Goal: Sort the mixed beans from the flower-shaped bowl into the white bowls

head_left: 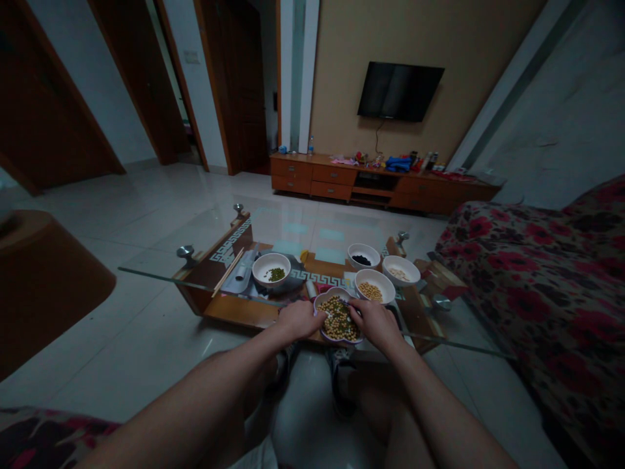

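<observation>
A scalloped bowl (338, 318) with a purplish rim sits at the near edge of the glass table, full of mixed yellow, green and a few white beans. My left hand (299, 320) is closed on its left rim, thumb over the inside. At the right side, my right hand (378, 322) reaches over the rim with its fingertips pinched together above the beans; what they hold, if anything, is too small to make out. Just behind stands a white bowl of yellow beans (374, 286). Farther left is a white bowl with green beans (271, 270).
A white bowl of black beans (363, 256) and one with pale white pieces (401, 270) stand at the back right of the glass table (161, 251). Chopsticks (228, 272) lie at the left. A flowered sofa (517, 260) borders the right side.
</observation>
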The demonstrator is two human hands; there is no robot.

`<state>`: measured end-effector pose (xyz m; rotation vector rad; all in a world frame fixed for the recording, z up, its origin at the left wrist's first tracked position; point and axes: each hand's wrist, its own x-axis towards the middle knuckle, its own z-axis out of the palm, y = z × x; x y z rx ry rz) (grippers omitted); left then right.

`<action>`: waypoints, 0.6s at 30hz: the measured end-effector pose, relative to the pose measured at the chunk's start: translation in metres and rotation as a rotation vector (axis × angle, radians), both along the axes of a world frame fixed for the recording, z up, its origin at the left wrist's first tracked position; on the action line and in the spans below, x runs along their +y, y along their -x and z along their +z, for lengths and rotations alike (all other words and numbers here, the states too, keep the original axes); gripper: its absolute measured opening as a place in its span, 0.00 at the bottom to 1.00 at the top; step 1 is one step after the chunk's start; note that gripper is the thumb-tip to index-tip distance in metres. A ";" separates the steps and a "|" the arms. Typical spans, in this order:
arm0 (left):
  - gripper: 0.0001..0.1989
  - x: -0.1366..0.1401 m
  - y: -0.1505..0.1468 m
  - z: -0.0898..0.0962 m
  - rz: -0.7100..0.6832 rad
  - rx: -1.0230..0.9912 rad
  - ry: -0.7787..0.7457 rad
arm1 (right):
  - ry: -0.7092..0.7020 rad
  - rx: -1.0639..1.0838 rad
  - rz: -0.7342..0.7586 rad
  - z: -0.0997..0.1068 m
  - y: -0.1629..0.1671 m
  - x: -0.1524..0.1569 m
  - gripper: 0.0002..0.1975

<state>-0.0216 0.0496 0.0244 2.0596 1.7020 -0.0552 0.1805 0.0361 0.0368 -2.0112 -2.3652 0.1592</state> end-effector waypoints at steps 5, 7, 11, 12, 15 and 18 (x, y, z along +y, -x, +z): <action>0.29 0.000 0.000 -0.001 -0.003 0.003 -0.007 | -0.009 0.013 0.011 -0.001 -0.001 0.000 0.17; 0.29 0.000 0.000 -0.002 -0.008 0.007 -0.008 | -0.013 0.018 0.019 -0.001 -0.001 0.000 0.17; 0.29 0.000 0.001 -0.003 -0.020 -0.003 -0.023 | -0.031 0.053 0.011 0.003 -0.001 -0.001 0.17; 0.29 0.000 0.001 -0.003 -0.021 -0.007 -0.025 | -0.048 0.073 0.004 0.005 -0.002 -0.001 0.18; 0.29 0.000 0.001 -0.003 -0.023 -0.012 -0.027 | -0.149 0.129 -0.082 0.010 -0.008 -0.003 0.18; 0.29 0.000 0.001 -0.004 -0.016 -0.004 -0.023 | -0.248 0.132 -0.286 0.013 -0.015 -0.005 0.19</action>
